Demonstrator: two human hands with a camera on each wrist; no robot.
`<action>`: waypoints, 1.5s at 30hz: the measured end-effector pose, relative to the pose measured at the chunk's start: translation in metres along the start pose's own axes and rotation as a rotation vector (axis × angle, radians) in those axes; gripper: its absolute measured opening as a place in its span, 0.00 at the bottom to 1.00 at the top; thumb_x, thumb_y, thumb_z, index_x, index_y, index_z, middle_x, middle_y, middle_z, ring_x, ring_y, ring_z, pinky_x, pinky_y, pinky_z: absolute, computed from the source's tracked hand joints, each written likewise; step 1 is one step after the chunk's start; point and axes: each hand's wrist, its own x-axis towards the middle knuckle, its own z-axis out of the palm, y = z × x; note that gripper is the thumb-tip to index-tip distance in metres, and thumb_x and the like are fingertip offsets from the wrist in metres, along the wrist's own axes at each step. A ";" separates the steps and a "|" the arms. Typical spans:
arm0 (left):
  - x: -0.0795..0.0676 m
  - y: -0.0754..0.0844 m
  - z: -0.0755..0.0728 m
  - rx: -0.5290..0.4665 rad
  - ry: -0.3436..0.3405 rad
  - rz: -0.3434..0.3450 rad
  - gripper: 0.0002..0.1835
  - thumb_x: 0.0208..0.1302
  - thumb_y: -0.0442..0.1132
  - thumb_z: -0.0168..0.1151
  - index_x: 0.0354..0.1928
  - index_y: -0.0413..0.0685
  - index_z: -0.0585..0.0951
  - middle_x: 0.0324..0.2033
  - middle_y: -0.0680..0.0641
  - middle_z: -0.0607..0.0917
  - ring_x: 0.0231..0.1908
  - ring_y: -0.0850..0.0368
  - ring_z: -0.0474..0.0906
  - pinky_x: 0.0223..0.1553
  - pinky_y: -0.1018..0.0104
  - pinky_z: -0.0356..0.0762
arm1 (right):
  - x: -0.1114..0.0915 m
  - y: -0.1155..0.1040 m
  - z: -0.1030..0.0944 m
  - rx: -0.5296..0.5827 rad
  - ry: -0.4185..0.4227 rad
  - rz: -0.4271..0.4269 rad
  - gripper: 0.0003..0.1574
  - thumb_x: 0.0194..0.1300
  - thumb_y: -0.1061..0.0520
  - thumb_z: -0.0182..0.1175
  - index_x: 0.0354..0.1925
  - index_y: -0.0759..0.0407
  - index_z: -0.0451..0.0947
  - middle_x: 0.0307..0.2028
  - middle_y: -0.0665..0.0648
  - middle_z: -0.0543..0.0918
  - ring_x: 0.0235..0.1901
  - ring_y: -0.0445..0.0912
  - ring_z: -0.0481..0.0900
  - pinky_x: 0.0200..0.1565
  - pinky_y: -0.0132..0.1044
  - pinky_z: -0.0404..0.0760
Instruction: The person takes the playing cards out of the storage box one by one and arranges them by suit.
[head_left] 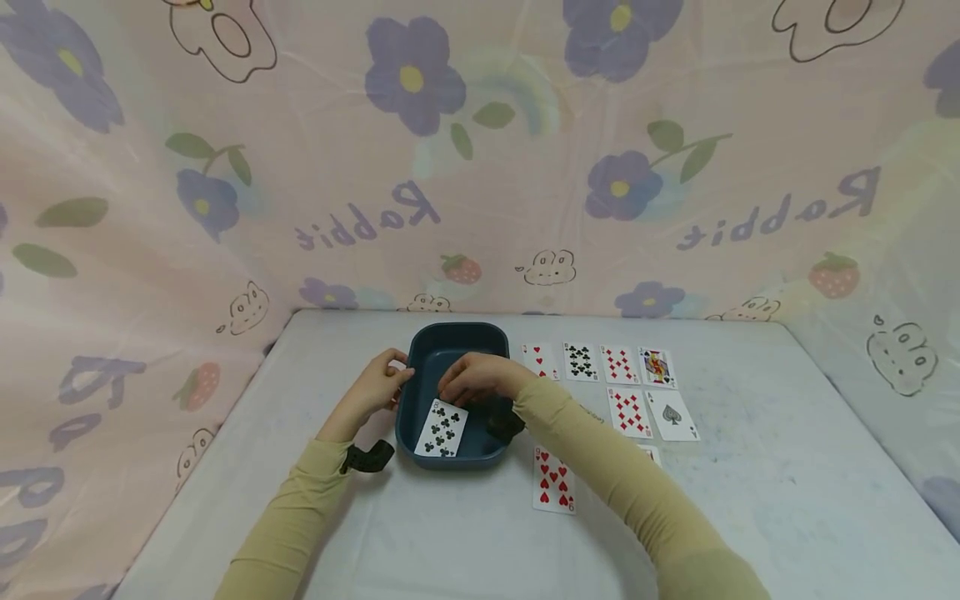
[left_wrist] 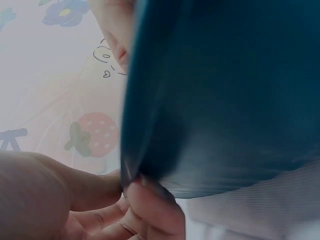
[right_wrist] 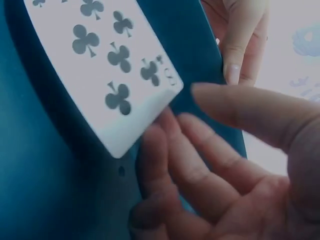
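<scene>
A dark blue rectangular tray [head_left: 453, 340] stands on the table. My left hand [head_left: 372, 392] holds its left rim, with the thumb and index finger [left_wrist: 155, 205] pinching the edge in the left wrist view. Inside the tray, toward its near end, is a clubs playing card [head_left: 441, 429], face up and slanted. My right hand [head_left: 476, 379] is over the tray at the card's far end. In the right wrist view its thumb [right_wrist: 240, 102] stands apart from the card, and the other fingers lie relaxed under the card's edge.
Right of the tray, face-up cards lie in rows, among them a jack [head_left: 657, 367], a red diamonds card [head_left: 629, 412] and an ace of spades [head_left: 672, 416]. A nine of hearts [head_left: 554, 480] lies nearer. My right sleeve [head_left: 611, 467] partly covers another card [head_left: 651, 453].
</scene>
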 end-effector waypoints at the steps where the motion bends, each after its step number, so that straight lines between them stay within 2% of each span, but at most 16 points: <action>1: 0.000 0.000 0.000 0.005 -0.003 -0.001 0.13 0.72 0.34 0.50 0.55 0.38 0.67 0.21 0.47 0.72 0.18 0.57 0.70 0.19 0.66 0.74 | -0.001 0.000 0.000 -0.008 -0.004 -0.013 0.14 0.60 0.59 0.66 0.45 0.60 0.83 0.32 0.53 0.85 0.31 0.44 0.81 0.32 0.35 0.75; 7: 0.000 -0.002 0.000 0.018 -0.005 -0.006 0.14 0.73 0.36 0.50 0.56 0.38 0.67 0.21 0.47 0.71 0.19 0.57 0.69 0.19 0.67 0.72 | -0.009 -0.004 0.000 -0.039 -0.030 -0.073 0.13 0.58 0.66 0.65 0.44 0.61 0.84 0.32 0.53 0.84 0.30 0.43 0.78 0.34 0.35 0.76; 11: 0.001 -0.003 0.000 0.016 -0.004 -0.004 0.14 0.73 0.36 0.50 0.56 0.39 0.67 0.21 0.47 0.71 0.19 0.57 0.68 0.19 0.66 0.72 | -0.014 -0.006 -0.004 -0.067 0.014 -0.134 0.13 0.60 0.66 0.62 0.45 0.59 0.84 0.32 0.53 0.83 0.29 0.43 0.75 0.32 0.34 0.75; 15: 0.002 -0.002 0.002 0.016 -0.008 -0.008 0.14 0.73 0.36 0.51 0.56 0.39 0.68 0.21 0.47 0.71 0.19 0.57 0.68 0.19 0.66 0.72 | -0.025 -0.001 -0.018 -0.076 0.055 -0.218 0.13 0.62 0.66 0.62 0.46 0.60 0.84 0.31 0.53 0.80 0.29 0.42 0.75 0.33 0.34 0.77; 19: 0.002 -0.001 0.003 0.012 -0.005 -0.009 0.14 0.73 0.37 0.51 0.56 0.39 0.68 0.21 0.47 0.71 0.19 0.56 0.68 0.19 0.66 0.72 | -0.040 0.010 -0.039 -0.020 0.084 -0.266 0.11 0.62 0.64 0.63 0.45 0.61 0.82 0.31 0.55 0.79 0.31 0.44 0.78 0.37 0.38 0.81; 25: 0.001 -0.002 -0.001 0.010 -0.011 -0.007 0.15 0.73 0.37 0.50 0.57 0.40 0.67 0.23 0.46 0.72 0.20 0.56 0.68 0.21 0.64 0.74 | -0.067 0.028 -0.064 0.152 0.164 -0.288 0.09 0.63 0.64 0.62 0.42 0.66 0.78 0.32 0.59 0.80 0.31 0.48 0.80 0.43 0.51 0.80; 30: -0.005 -0.005 -0.008 0.036 0.010 -0.025 0.15 0.73 0.36 0.50 0.57 0.40 0.67 0.23 0.46 0.72 0.19 0.56 0.69 0.20 0.64 0.74 | -0.089 0.047 -0.070 0.256 0.187 -0.269 0.12 0.65 0.62 0.60 0.46 0.68 0.74 0.34 0.62 0.80 0.34 0.51 0.81 0.48 0.53 0.77; 35: -0.006 -0.004 -0.009 0.025 -0.002 0.002 0.16 0.74 0.37 0.49 0.58 0.39 0.66 0.22 0.46 0.71 0.19 0.56 0.68 0.21 0.64 0.74 | -0.110 0.072 -0.077 0.236 0.293 -0.217 0.22 0.67 0.58 0.60 0.56 0.66 0.74 0.46 0.61 0.80 0.46 0.57 0.78 0.51 0.47 0.77; 37: -0.005 -0.004 -0.008 0.018 -0.004 0.006 0.16 0.74 0.37 0.49 0.58 0.38 0.66 0.22 0.46 0.70 0.19 0.56 0.68 0.20 0.65 0.73 | -0.117 0.086 -0.079 0.233 0.320 -0.205 0.24 0.67 0.58 0.59 0.59 0.67 0.72 0.49 0.63 0.79 0.48 0.56 0.77 0.51 0.45 0.76; 41: -0.004 -0.003 -0.004 0.017 -0.002 0.004 0.15 0.74 0.36 0.49 0.58 0.38 0.66 0.21 0.47 0.70 0.19 0.56 0.67 0.20 0.65 0.72 | -0.132 0.117 -0.079 0.275 0.330 -0.206 0.22 0.67 0.60 0.59 0.54 0.73 0.70 0.44 0.65 0.81 0.44 0.51 0.80 0.49 0.43 0.77; 45: -0.001 -0.002 0.000 0.015 -0.016 0.000 0.16 0.74 0.37 0.49 0.58 0.38 0.66 0.21 0.47 0.70 0.19 0.56 0.68 0.20 0.66 0.72 | -0.148 0.145 -0.079 0.281 0.309 -0.210 0.14 0.64 0.63 0.60 0.44 0.72 0.70 0.36 0.62 0.83 0.38 0.49 0.82 0.43 0.40 0.80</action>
